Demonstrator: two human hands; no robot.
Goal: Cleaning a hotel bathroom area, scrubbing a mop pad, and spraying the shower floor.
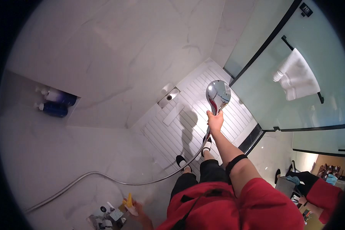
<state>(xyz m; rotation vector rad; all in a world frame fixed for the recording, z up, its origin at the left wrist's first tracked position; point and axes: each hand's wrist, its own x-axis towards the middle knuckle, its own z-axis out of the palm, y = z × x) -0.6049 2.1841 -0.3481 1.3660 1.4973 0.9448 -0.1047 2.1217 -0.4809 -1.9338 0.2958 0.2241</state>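
My right hand (pixel 215 122) grips the handle of a chrome hand shower (pixel 218 93) held out over the shower floor. From its handle a flexible metal hose (pixel 143 183) curves down and away to the lower left. Low in the picture my left hand (pixel 138 211) is closed around a bottle with a yellow top (pixel 128 201), seemingly a spray bottle; its body is partly hidden by the fingers. Just beside that hand sits a cluster of small containers and boxes (pixel 112 215), too blurred to name.
A wall niche holds two blue pump bottles (pixel 55 109). An uncovered floor drain (pixel 169 97) lies by the wall, near a white strip (pixel 174 114) on the slatted floor (pixel 155 135). A white towel (pixel 297 76) hangs on the glass door (pixel 256 100). Beyond stands a person in red (pixel 323 189).
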